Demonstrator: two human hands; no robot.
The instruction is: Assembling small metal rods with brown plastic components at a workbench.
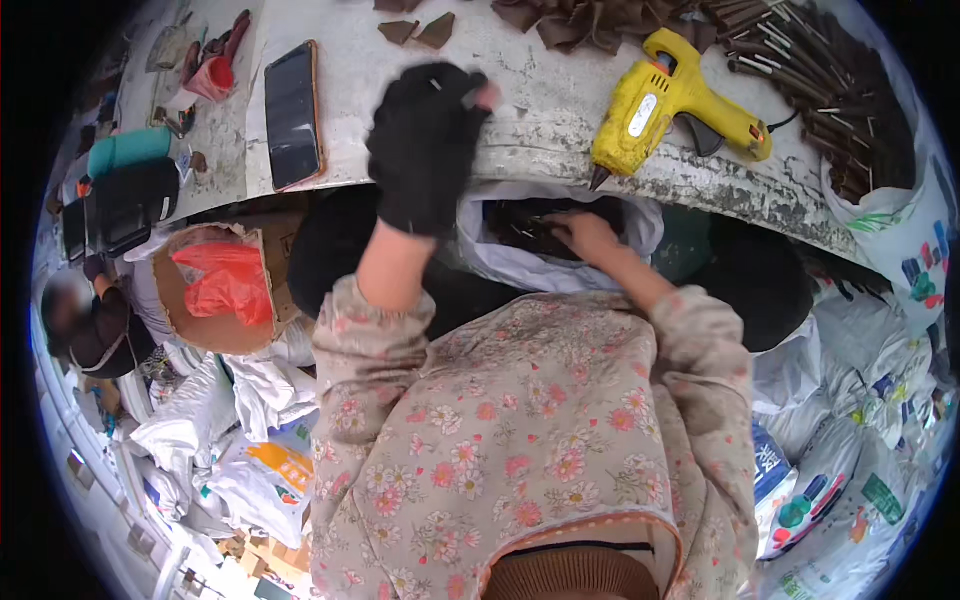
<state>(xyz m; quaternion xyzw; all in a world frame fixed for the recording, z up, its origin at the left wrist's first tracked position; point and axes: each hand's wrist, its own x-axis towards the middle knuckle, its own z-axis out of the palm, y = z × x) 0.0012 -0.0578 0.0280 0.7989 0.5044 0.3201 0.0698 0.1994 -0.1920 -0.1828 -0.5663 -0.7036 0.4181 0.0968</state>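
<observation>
- A white plastic bag (520,262) is sitting open just under the front edge of the worktable (560,120), holding a heap of dark brown strips (530,222).
- The right hand (585,236), bare, is reaching into the bag's mouth; its fingers (560,224) are lying on the dark strips, slightly bent, and whether they are pinching a piece cannot be told.
- The left hand (425,140), wearing a black fingerless glove, is hovering above the table edge, up and to the left of the bag; its fingers are curled loosely with a bare fingertip (487,95) showing, and whether anything is held there cannot be told.
- A yellow glue gun (665,100) is lying on the table just beyond the bag, to its right, nozzle pointing towards the table edge.
- A dark smartphone (293,115) is lying flat on the table, left of the gloved hand.
- Brown paper scraps (590,22) are piling up at the table's far side, beyond the glue gun.
- A bundle of dark sticks (830,90) is resting at the far right of the table.
- A cardboard box with a red bag (225,280) inside is standing well left of the white bag.
- Another person (95,325) is sitting farther left of that box.
</observation>
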